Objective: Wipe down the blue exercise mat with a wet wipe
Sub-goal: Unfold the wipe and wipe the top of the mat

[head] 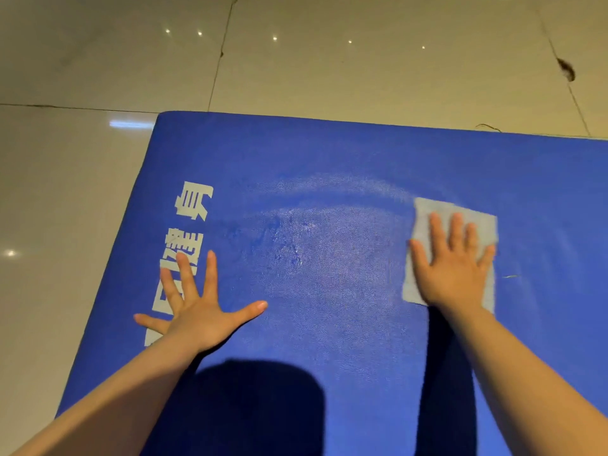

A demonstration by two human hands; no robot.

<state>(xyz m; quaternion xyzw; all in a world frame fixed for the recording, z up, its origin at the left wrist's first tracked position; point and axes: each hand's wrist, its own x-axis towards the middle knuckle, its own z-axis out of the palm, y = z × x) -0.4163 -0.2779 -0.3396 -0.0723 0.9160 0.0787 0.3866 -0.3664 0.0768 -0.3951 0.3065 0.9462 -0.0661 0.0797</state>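
1. Mat (329,153) first: the blue exercise mat lay flat on a pale tiled floor (296,60), its far edge running across the view and its near-left corner rounding off beside the bare tiles. Its left edge ran away from the wearer, and the mat went out of view on the right and below, so its long axis could not be told.

2. White printed characters (194,202) ran in a line along the left edge, stacked from near to far, so the lettering read sideways to the person.

3. A wet wipe (427,212), spread out as a flat rectangle, sat on the right part of the mat, its sides slightly tilted against the far edge.

4. The person's right hand (455,268) lay on the wipe with fingers straight and splayed, palm down, pressing rather than clutching it. That flat hold likely kept the sheet spread so it could sweep a wide band.

5. A paler, curved sheen (329,192) arced across the centre of the mat, seemingly moisture from wiping.

6. The left hand (197,314) rested flat on the mat with fingers spread wide, partly over the lettering and holding nothing, probably bracing the person's weight and pinning the mat.

7. Dark shadows (256,406) fell on the near part of the mat.
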